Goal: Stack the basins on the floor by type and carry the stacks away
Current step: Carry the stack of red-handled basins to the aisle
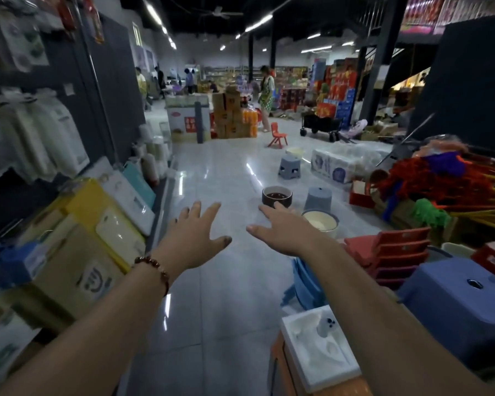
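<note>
Glossy pale tiled shop floor [212, 281] w/ basins ahead on rt side of aisle: upturned grey plastic basin [318, 198], cream-lined basin w/ grey-blue rim [320, 220] just in front of it, dark brown round basin w/ pale rim [277, 196] to their left. Nothing stacked yet; prob. approach step, reaching in to gather. Left hand [196, 238] and right hand [283, 232] both stretched fwd, fingers spread, empty, touching nothing. Right fingertips overlap brown basin in view, contact unclear. Next: close in, grip one basin by rim, nest w/ same type.
</note>
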